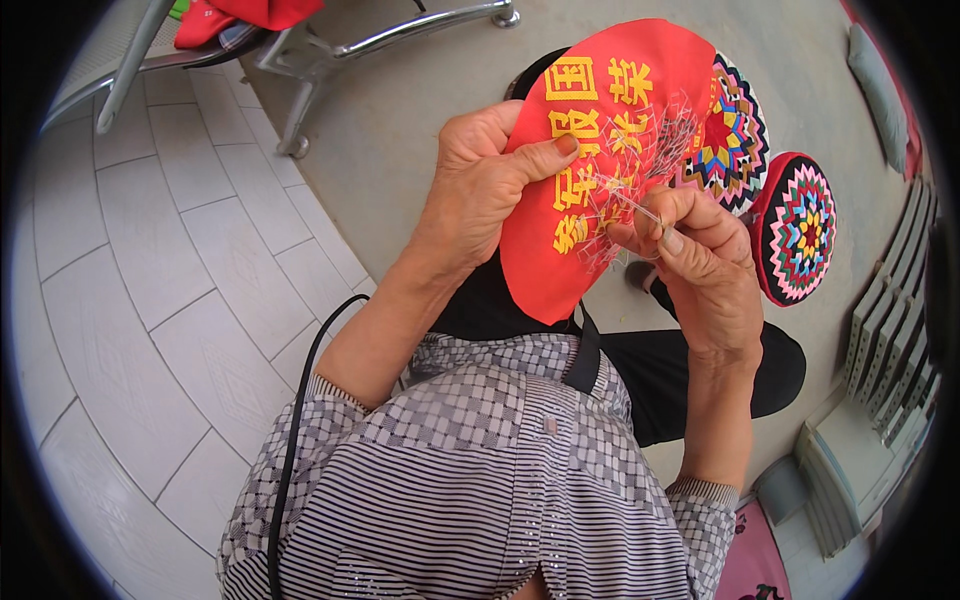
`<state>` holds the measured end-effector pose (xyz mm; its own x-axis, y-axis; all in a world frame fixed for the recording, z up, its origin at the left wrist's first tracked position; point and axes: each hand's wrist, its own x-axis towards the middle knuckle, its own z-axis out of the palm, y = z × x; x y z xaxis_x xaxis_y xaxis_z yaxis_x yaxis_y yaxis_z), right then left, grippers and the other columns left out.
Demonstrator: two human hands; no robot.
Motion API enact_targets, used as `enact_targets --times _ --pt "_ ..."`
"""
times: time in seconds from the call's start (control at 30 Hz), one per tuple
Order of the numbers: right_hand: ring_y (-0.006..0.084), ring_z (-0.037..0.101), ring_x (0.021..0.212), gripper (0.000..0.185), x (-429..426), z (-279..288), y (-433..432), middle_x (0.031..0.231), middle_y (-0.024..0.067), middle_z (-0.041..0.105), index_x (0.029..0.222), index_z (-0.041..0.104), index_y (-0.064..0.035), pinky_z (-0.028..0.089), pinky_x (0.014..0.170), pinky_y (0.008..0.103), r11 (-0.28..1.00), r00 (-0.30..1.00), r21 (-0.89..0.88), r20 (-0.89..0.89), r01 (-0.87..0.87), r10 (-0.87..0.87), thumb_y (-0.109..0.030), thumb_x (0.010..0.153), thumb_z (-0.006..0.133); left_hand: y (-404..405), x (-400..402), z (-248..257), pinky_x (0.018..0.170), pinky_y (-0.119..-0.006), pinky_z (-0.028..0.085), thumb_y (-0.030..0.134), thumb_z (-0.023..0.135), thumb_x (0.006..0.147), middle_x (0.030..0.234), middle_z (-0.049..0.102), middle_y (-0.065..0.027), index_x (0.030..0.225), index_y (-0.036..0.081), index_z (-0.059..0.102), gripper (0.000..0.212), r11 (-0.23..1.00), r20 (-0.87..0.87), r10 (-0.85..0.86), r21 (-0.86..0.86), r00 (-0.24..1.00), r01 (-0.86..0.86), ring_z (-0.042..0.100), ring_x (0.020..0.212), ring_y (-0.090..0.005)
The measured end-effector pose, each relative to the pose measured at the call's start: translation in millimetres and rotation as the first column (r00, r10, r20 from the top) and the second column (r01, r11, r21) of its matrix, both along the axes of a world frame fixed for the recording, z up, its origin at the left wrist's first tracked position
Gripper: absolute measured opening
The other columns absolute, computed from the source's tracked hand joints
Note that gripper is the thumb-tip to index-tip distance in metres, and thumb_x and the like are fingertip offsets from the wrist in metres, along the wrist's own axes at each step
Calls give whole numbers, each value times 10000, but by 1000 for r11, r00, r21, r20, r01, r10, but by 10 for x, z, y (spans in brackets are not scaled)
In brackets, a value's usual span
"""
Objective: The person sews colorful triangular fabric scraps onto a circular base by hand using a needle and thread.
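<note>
A red oval piece of cloth (540,270) with yellow printed characters is held up over my lap. My left hand (480,180) grips its left edge, the thumb lying on top and the fingers hidden behind. A tangle of loose pale threads (671,139) covers the cloth's right part and trails across the lettering. At the cloth's lower right, my right hand (705,255) pinches a few pale thread strands (634,204) between thumb and forefinger. Whether a needle is among them I cannot tell. Past the cloth, partly covered by it, shows a round multicoloured patchwork cushion (742,150).
A second round patchwork cushion (802,229) with a red side is at the right. A metal bench (405,30) bearing red cloth (255,11) stands upper left. Grey perforated metal bars (885,300) lean at the far right. A black cable (289,450) runs by my left arm.
</note>
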<state>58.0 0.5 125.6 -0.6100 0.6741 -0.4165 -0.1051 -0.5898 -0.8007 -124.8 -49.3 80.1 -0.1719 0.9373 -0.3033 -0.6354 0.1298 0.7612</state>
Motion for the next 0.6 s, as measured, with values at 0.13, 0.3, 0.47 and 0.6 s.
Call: enact_targets --times 0.13,0.3,0.47,0.6 --pt "107 480 721 84 99 23 -69 784 4 524 849 580 -13 410 705 249 998 994 57 107 24 -30 -51 787 622 0 38 0 721 -275 545 11 567 836 959 640 -146 1038 -85 557 224 999 -58 -18 27 998 20 640 820 -168" --pt "230 496 771 136 115 -2 209 784 66 493 784 548 -27 363 653 327 95 683 862 458 -498 -570 42 693 623 -11 -34 -5 723 -267 542 12 565 837 958 642 -142 1033 -82 562 218 1000 -27 -28 2 999 28 639 808 -153" --pt "148 507 745 62 720 83 442 793 30 515 831 578 -25 405 680 267 420 589 889 441 -182 -677 -2 783 610 25 13 24 729 -263 539 16 565 838 963 642 -143 1034 -80 563 218 999 -30 -32 21 999 33 639 809 -148" --pt "100 489 699 67 532 82 284 764 13 515 858 587 -4 398 655 232 644 781 754 322 129 -535 14 794 600 11 -7 5 732 -264 537 12 563 837 962 642 -141 1037 -81 561 220 999 -37 -39 19 999 40 638 814 -148"
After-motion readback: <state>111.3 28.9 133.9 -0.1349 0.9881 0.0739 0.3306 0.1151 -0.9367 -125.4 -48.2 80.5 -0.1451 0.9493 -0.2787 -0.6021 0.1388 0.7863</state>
